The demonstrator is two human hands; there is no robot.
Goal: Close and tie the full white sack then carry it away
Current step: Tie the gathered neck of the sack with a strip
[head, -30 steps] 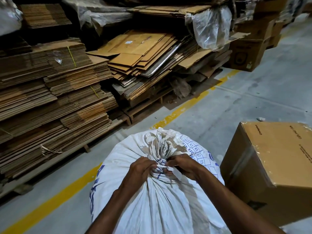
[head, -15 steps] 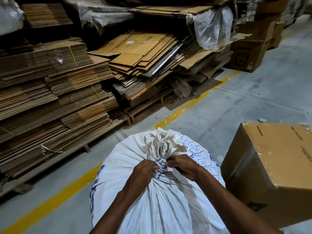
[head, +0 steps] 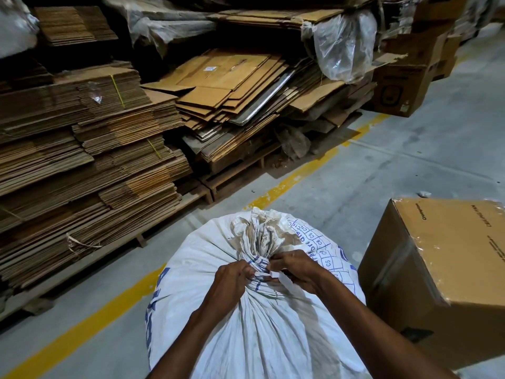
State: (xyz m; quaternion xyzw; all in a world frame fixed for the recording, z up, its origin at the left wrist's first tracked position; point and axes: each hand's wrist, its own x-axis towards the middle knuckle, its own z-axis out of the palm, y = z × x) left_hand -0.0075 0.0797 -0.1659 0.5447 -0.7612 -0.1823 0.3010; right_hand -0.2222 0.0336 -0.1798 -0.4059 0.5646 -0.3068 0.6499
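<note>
A full white woven sack (head: 262, 332) with blue print stands on the floor right below me. Its mouth is gathered into a bunched neck (head: 259, 239) that sticks up above a white tie strip (head: 269, 274) wound around it. My left hand (head: 231, 279) pinches the tie at the left of the neck. My right hand (head: 296, 269) grips the strip's other end at the right, and a short white piece shows between the fingers. Both hands press against the neck.
A brown cardboard box (head: 442, 277) stands close on the right of the sack. Stacks of flattened cardboard on wooden pallets (head: 90, 160) fill the left and far side. A yellow floor line (head: 90, 321) runs diagonally past the sack. Grey concrete floor (head: 410, 149) extends to the right.
My left hand has shifted slightly right, closer to the neck, and both hands have worked the tie tighter. The sack has stayed in place.
</note>
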